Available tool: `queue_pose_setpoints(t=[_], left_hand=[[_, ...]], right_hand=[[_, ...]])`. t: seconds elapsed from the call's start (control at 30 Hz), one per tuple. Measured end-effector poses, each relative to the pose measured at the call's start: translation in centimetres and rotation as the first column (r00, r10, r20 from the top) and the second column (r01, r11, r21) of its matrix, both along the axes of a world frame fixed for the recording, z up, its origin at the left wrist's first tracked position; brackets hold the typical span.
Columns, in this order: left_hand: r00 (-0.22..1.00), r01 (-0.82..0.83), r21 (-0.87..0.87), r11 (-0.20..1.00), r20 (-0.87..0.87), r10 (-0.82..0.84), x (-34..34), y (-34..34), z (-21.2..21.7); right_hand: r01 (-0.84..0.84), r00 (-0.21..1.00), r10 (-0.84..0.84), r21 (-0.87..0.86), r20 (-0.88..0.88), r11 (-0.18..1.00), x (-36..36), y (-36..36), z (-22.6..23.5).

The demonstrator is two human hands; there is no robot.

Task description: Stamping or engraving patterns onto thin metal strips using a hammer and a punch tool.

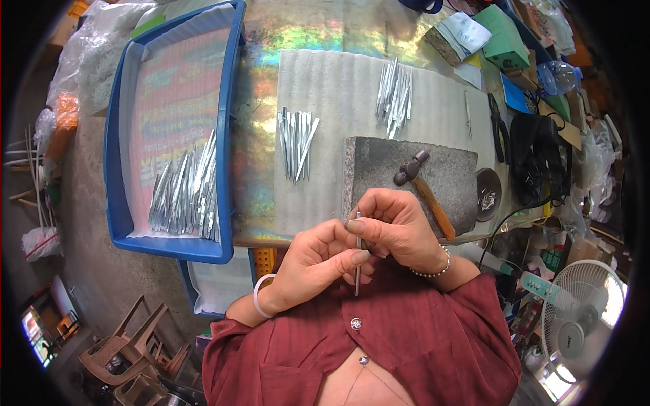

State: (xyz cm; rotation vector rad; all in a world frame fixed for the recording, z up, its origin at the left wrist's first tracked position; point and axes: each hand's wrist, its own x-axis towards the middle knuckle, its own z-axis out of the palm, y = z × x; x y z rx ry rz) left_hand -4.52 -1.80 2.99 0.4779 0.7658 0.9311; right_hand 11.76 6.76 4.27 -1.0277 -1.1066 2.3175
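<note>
Both hands [359,240] pinch a thin metal pin [357,260], likely light, stiff and slippery, best gripped mid-shaft.

table: [298,30] shiny rainbow top
left: blue tray [125,223]
middle: grey foam sheet [338,88]
near: stone slab [379,169]
far right: green box [504,37]

Blue tray [122,203] on the left has a heap of metal strips [186,196], 2 more bundles [296,143] on the grey mat [338,88], hammer [420,186] lying across the stone block [386,169], white fan [582,318] bottom right.
</note>
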Motion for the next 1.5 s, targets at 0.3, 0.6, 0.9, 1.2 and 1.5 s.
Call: queue_pose_setpoints(t=[0.3, 0.6, 0.9, 1.2, 1.5], left_hand=[[0.998, 0.016, 0.007, 1.0, 0.068, -0.016, -0.3, -0.4, -0.3], [0.996, 0.02, 0.014, 1.0, 0.085, -0.021, -0.4, -0.4, -0.6], [0.917, -0.32, -0.075, 0.944, 0.228, 0.328, -0.4, -0.7, -0.8], [0.654, -0.631, 0.358, 0.688, -0.232, 0.72, -1.9, 1.9, 0.6], [-0.231, 0.14, 0.517, 0.844, -0.812, 0.536, -2.9, 9.5, -6.1]], right_hand=[[-0.008, 1.0, 0.008, -0.002, -0.017, 1.0, -0.5, -0.1, 0.5], [-0.005, 1.0, 0.006, 0.044, -0.015, 0.999, -0.6, -0.1, 0.2], [0.167, 0.983, -0.161, 0.066, -0.083, 0.984, -0.2, 0.3, 0.3], [-0.117, 0.989, 0.025, 0.66, 0.147, 0.743, 2.6, 0.8, 0.8], [-0.314, 0.759, -0.428, 0.852, 0.49, 0.418, 8.5, 1.2, 0.3]])
